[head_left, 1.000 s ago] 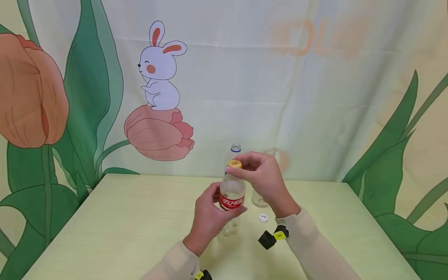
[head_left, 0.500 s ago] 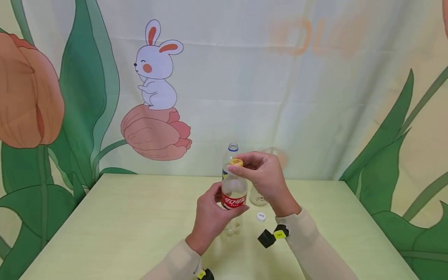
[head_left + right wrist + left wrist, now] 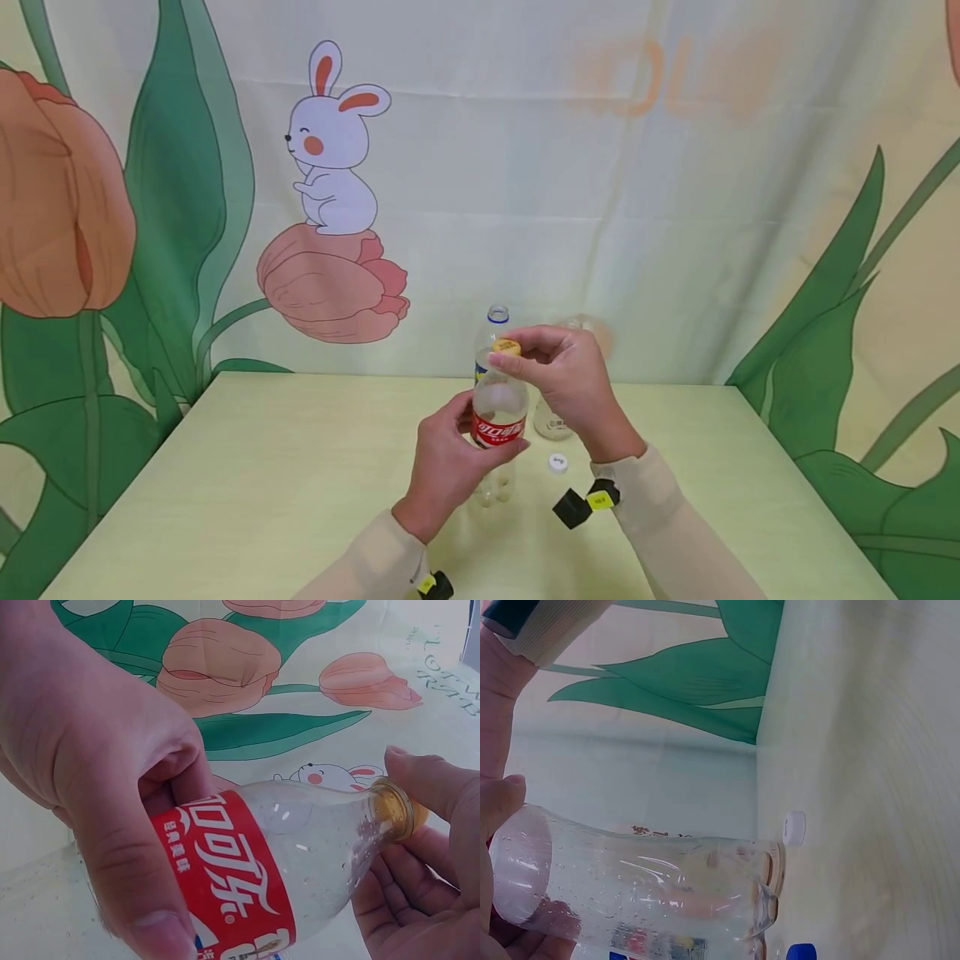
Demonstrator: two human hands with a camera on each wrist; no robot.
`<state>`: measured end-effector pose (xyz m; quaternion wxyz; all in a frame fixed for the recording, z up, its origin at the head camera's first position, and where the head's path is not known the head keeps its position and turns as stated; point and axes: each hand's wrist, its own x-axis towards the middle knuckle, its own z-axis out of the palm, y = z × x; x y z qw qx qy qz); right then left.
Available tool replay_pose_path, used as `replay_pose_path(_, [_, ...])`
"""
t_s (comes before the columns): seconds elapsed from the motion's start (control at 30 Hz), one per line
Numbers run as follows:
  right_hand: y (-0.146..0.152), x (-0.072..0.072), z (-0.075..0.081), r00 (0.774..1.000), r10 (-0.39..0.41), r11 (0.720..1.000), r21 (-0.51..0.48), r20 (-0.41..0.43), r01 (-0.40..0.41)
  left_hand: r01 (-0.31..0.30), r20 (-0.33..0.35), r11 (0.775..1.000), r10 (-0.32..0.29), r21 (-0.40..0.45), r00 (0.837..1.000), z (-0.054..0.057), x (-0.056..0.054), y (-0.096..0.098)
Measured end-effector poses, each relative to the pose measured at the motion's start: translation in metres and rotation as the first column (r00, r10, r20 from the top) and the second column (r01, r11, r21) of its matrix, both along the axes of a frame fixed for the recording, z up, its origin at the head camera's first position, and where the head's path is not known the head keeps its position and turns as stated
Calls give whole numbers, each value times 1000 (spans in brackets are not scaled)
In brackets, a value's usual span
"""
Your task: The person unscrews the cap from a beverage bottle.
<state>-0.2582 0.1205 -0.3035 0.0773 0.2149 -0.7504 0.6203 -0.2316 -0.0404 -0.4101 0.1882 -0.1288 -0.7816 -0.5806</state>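
My left hand (image 3: 450,467) grips a clear plastic cola bottle (image 3: 498,402) around its red label (image 3: 232,862), thumb across the front. The bottle stands upright in the head view. At its mouth, my right hand (image 3: 564,375) pinches a yellow bottle cap (image 3: 507,347) between thumb and fingers. From the right wrist, the cap (image 3: 420,816) shows against the neck ring, partly covered by the thumb and fingers. The left wrist view shows the transparent lower part of the bottle (image 3: 652,877) with droplets inside.
Behind the held bottle stands a clear bottle with a blue neck ring (image 3: 498,316). Another clear bottle (image 3: 553,426) is partly hidden by the right hand. A white cap (image 3: 558,462) lies on the pale table (image 3: 262,475); a blue cap (image 3: 802,952) shows from the left wrist.
The head view has shifted slightly to the right. Both hands keep their grip, one on the cola bottle, one on the yellow cap, with hardly any movement.
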Motion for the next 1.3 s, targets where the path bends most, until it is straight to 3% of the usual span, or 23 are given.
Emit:
replay_pose_path(0.43, [3,-2,5,999,45,999,9,-14,-44,27,-30,1000,-27,6,999,4,-2,-1])
replay_pose_path(0.93, [7,-5,7,992,125,991,-49,-25,-126,66,-44,998,-65,9,997,7,-5,-3])
replay_pose_path(1.07, [5,-4,5,995,94,993,-65,-31,-96,67,-41,998,-66,20,997,7,-6,-3])
replay_pose_path(1.3, [-4,1,4,998,-36,999,-27,-57,35,12,-43,1000,-12,-16,999,7,-5,-1])
